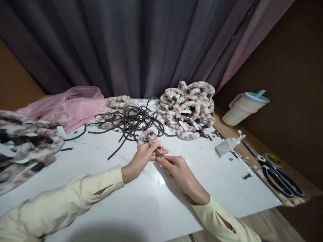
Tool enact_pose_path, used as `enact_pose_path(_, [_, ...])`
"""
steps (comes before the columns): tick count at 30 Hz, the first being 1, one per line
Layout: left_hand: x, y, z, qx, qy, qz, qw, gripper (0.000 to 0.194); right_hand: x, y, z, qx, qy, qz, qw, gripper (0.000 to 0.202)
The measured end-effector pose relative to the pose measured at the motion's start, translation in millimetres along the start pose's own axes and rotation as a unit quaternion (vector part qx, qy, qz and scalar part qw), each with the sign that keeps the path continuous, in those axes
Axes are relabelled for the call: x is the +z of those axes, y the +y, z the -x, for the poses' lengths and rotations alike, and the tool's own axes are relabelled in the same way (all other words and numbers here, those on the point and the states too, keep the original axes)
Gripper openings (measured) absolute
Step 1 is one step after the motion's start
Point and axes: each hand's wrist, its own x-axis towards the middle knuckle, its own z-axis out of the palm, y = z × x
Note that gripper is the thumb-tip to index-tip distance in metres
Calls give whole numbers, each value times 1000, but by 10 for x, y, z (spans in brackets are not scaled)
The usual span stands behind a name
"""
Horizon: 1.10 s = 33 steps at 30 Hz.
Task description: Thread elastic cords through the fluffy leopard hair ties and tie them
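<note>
My left hand [141, 158] grips a curved fuzzy beige-and-brown band [145, 135] near the middle of the white table top [126, 198]. My right hand [176, 168] meets it from the right, its fingertips pinched on a short dark tube piece [158, 153] at the band's end. Both sleeves are pale yellow. Just beyond the hands lies a tangle of black cords [133, 121].
A pile of finished fuzzy bands [189, 107] sits at the back right, more fuzzy bands [25, 144] at the left. A pink plastic bag [73, 106] lies back left. A small white container [227, 145], black scissors [280, 176] and a lidded cup [246, 107] stand to the right. Dark curtains hang behind.
</note>
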Motion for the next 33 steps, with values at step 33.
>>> enact_pose_path(33, [-49,-31,-54,17,-12,-7,1000,32,-17,-31,28,-53,45,67,995,38])
